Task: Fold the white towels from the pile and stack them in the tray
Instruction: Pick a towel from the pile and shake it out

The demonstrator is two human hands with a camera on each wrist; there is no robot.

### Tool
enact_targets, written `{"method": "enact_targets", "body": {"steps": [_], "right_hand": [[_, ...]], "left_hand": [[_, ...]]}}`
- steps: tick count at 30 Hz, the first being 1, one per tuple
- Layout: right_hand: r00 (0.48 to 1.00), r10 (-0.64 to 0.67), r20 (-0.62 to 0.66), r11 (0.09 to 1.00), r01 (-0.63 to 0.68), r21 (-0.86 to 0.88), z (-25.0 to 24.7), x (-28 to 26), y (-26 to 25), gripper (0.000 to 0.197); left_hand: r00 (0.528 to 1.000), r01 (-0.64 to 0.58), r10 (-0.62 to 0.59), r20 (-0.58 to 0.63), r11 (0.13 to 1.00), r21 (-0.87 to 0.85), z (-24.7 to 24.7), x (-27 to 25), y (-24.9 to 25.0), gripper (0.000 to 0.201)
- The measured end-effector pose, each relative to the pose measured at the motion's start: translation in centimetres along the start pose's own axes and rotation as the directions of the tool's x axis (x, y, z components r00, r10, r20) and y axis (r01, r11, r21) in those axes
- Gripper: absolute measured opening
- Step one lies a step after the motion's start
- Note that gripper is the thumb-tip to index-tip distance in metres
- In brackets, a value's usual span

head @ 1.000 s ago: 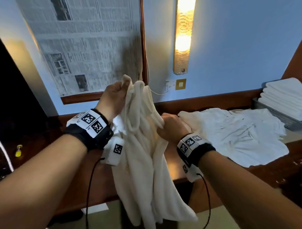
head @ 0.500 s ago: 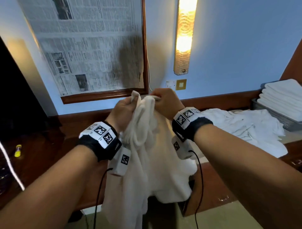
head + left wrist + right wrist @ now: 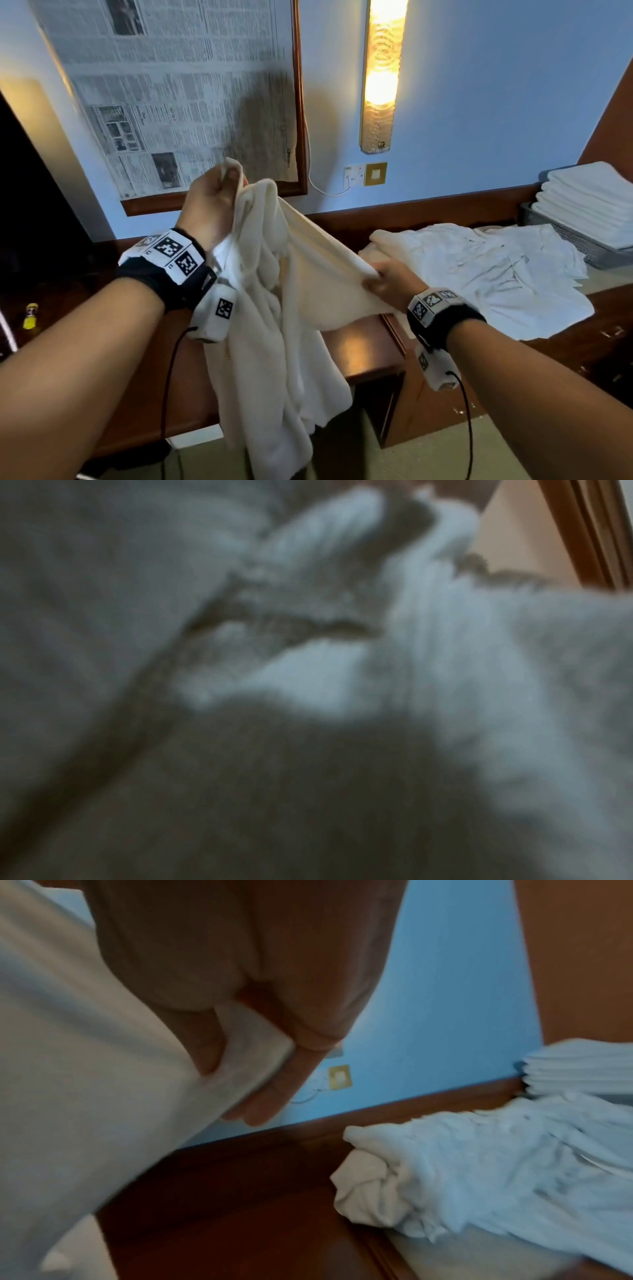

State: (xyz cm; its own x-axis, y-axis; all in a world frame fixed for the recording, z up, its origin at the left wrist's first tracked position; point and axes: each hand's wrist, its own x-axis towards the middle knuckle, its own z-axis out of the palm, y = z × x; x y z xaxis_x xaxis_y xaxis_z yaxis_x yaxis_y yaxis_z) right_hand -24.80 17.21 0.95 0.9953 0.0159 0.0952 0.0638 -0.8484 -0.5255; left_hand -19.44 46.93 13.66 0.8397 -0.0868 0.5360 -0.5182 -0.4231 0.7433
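A newspaper sheet [image 3: 178, 85] hung in a wooden frame at the upper left of the head view; a lit wall lamp [image 3: 382, 75] stood upright at top centre, with a socket [image 3: 354, 175] and a brass switch plate [image 3: 375, 174] below it on the blue wall; a small yellow object [image 3: 31, 315], too small to identify, lay at the far left on the dark wooden surface [image 3: 366, 346]. At the right edge a grey mesh tray [image 3: 568, 236] held a stack of flat folded towels [image 3: 592, 202]; just beside the tray, at centre right, the pile [image 3: 486, 277] of crumpled white cloth spread over the surface, one end knotted into a lump in the right wrist view. The towel [image 3: 291, 308] was in the air at centre frame, soft, cream and fluffy; the left hand [image 3: 212, 202] clamped its grip on one bunched corner held high, and the right hand [image 3: 390, 281] pinched the edge lower and to the right, thumb and fingers [image 3: 274, 1091] closed on a fold; the cloth ran taut between them and the rest drooped below the surface's front edge, hiding part of it; the left wrist view showed only blurred terry close up.
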Motion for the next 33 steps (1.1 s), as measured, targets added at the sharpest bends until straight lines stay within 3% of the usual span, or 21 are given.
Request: {"method": "enact_targets", "body": {"steps": [4,6,7,9,11,14,17,19,23,25,27,33], "right_hand": [[0.988,0.14,-0.069,0.987,-0.134,0.087,-0.4,-0.5,2.4,0.027],[0.965,0.178,-0.192,0.976,-0.148,0.161,-1.5,0.2,2.2,0.018],[0.946,0.178,-0.269,0.974,-0.131,0.185,-2.4,0.8,1.6,0.019],[0.922,0.135,-0.363,0.976,-0.061,0.209,-4.7,1.9,-0.6,0.024],[0.925,0.018,-0.38,0.976,0.066,0.209,-7.4,2.9,-3.9,0.022],[0.92,-0.075,-0.385,0.913,0.219,0.344,-10.5,3.2,-9.9,0.025],[0.907,-0.255,-0.334,0.848,0.376,0.373,-11.2,2.9,-15.3,0.014],[0.883,-0.328,-0.335,0.801,0.448,0.396,-11.2,2.4,-18.5,0.01],[0.81,-0.398,-0.43,0.726,0.565,0.391,-11.9,1.8,-22.6,0.011],[0.791,-0.43,-0.435,0.696,0.597,0.399,-12.6,1.6,-24.3,0.016],[0.774,-0.462,-0.433,0.672,0.624,0.399,-13.2,1.3,-25.5,0.017],[0.749,-0.511,-0.421,0.623,0.66,0.419,-14.5,1.4,-27.2,0.019]], "left_hand": [[0.998,-0.058,0.058,-0.004,0.998,-0.032,-0.9,-0.2,-0.6,0.034],[0.992,-0.031,0.041,0.117,0.996,-0.089,-1.8,-0.6,0.0,0.034],[0.971,-0.006,0.034,0.238,0.993,-0.12,-2.4,-0.9,0.4,0.035],[0.872,-0.001,0.054,0.486,0.994,-0.109,-4.1,-1.2,1.5,0.034],[0.82,-0.043,0.095,0.565,0.994,-0.104,-6.1,-0.8,2.5,0.034],[0.896,-0.1,0.149,0.418,0.985,-0.138,-8.4,0.3,3.4,0.018],[0.937,-0.16,0.2,0.285,0.974,-0.158,-9.0,0.8,3.3,0.046],[0.951,-0.195,0.229,0.205,0.965,-0.175,-9.4,0.4,3.7,0.049],[0.955,-0.286,0.294,0.04,0.948,-0.143,-9.6,0.5,5.1,0.026],[0.955,-0.292,0.296,-0.014,0.933,-0.211,-9.9,0.8,6.0,0.031],[0.944,-0.325,0.329,-0.029,0.909,-0.26,-10.1,1.2,6.6,0.039],[0.927,-0.355,0.375,-0.003,0.876,-0.327,-10.0,2.4,8.2,0.015]]}}
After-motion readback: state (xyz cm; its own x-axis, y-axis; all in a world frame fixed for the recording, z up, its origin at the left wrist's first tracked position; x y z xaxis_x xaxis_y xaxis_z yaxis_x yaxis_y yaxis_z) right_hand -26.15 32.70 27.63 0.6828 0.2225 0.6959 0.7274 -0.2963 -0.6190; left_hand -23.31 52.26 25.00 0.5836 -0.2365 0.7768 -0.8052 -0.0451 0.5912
